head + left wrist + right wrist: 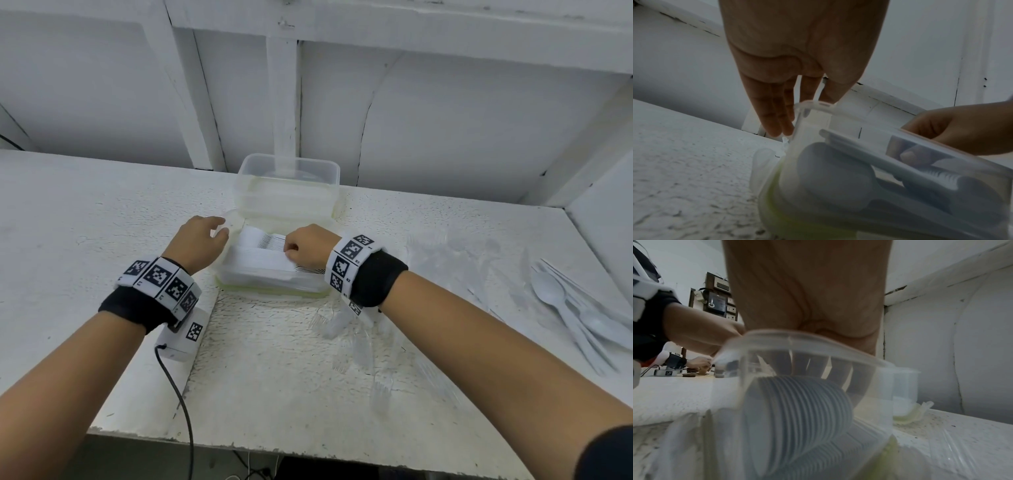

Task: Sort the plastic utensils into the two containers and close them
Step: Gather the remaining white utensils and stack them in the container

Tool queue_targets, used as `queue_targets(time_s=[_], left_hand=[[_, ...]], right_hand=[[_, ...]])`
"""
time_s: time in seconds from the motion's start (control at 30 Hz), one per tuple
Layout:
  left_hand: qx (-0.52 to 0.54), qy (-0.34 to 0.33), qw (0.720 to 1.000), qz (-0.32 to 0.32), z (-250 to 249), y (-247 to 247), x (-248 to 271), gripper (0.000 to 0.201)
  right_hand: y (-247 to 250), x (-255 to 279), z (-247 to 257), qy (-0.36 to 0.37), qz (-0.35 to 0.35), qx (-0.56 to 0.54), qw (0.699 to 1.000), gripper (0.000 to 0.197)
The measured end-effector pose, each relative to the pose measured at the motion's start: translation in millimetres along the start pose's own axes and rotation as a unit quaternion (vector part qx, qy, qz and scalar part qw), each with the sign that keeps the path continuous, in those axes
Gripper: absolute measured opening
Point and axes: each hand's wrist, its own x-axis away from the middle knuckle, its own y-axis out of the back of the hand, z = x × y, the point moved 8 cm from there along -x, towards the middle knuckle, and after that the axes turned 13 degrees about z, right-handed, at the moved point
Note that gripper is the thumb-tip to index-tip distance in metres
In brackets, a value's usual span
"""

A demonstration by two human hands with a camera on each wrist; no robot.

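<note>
A clear near container [274,291] with a green seal stands mid-table, packed with stacked white utensils [260,253]. My left hand [219,233] touches its left rim corner; in the left wrist view the fingers [777,123] lie straight against the outer wall [809,146]. My right hand [291,251] is inside the container, fingers curled on the stack. Through the rim [797,337] the right wrist view shows nested white utensils [797,410]. Behind stands an empty clear container [287,181]. Clear forks [359,342] and white spoons [575,315] lie loose on the table.
A white wall with beams rises right behind the far container. A black cable [178,394] runs from my left wrist device over the table's front edge. In the right wrist view another person's hand [698,361] works far off to the left.
</note>
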Motion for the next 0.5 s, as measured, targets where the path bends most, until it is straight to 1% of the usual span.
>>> queue_targets(time_s=[0.23,0.33,0.43,0.5], left_hand=[[-0.007,0.003,1.000,0.002,-3,2,3,0.040],[-0.009,0.010,1.000,0.002,-4,4,5,0.041],[-0.008,0.008,1.000,-0.023,-9,9,10,0.040],[-0.014,-0.018,0.998,-0.057,-23,13,18,0.039]], right_hand=[[-2,-2,-4,-0.007,0.003,-0.023,1.000,0.030],[1,2,-5,-0.001,-0.004,-0.028,1.000,0.029],[11,15,-6,0.022,-0.031,-0.037,0.999,0.030],[23,33,-10,0.038,-0.061,-0.047,0.996,0.031]])
